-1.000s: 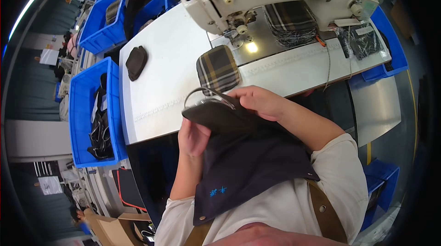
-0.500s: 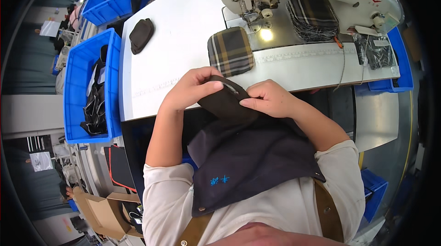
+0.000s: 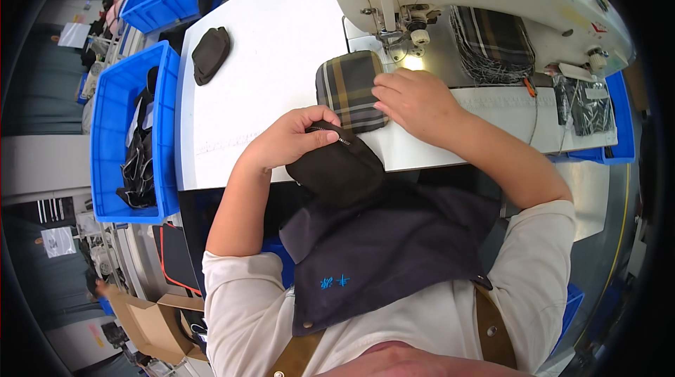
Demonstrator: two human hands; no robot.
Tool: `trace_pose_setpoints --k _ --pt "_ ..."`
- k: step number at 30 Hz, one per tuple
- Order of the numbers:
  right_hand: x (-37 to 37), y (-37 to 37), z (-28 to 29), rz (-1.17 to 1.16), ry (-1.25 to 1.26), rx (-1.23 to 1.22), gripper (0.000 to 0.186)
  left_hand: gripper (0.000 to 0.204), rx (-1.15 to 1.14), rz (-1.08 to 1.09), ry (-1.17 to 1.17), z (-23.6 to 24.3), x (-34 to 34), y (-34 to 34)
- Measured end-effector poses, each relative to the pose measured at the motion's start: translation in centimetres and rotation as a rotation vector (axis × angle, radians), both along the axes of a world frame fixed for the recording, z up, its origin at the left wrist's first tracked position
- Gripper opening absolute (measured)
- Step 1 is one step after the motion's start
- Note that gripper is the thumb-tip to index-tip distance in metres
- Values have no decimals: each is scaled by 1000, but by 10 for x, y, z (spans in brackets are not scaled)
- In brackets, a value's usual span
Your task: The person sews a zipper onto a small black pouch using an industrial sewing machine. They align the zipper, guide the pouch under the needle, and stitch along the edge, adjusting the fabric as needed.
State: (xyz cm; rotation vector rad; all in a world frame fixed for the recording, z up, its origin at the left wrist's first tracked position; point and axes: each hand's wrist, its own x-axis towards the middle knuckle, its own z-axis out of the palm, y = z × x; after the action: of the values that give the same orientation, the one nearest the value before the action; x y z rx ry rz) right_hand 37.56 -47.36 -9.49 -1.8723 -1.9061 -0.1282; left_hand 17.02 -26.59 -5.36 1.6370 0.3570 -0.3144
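brown pouch (image 3: 341, 173) at near edge of white table (image 3: 260, 46), pinched by its zipper (image 3: 344, 141) in my left hand (image 3: 295, 139); my right hand (image 3: 420, 106) at right edge of plaid piece (image 3: 348, 85), can't tell if gripping.

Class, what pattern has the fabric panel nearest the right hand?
The fabric panel is dark plaid with brown and whitish bands: head view.

Matt cloth is seen in the zippered pouch (image 3: 341, 173), with shiny metal zip teeth (image 3: 344, 141), at the near edge of the smooth sewing table (image 3: 271, 46); glossy clear plastic in the bag (image 3: 589, 111) by the right edge; smooth blue plastic in the bin (image 3: 167, 145) beyond the left.
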Motion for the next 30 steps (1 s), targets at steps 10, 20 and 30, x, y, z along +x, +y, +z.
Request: trace_pose_setpoints --k 10,20,30 --pt "24 16 -27 259 -110 98 51 12 -90 -223 -92 37 50 36" --pt "21 15 -26 344 -147 181 18 13 609 -197 1 -4 127 31" --pt "19 15 -18 270 -237 333 18 14 670 -160 -158 -10 117 22"
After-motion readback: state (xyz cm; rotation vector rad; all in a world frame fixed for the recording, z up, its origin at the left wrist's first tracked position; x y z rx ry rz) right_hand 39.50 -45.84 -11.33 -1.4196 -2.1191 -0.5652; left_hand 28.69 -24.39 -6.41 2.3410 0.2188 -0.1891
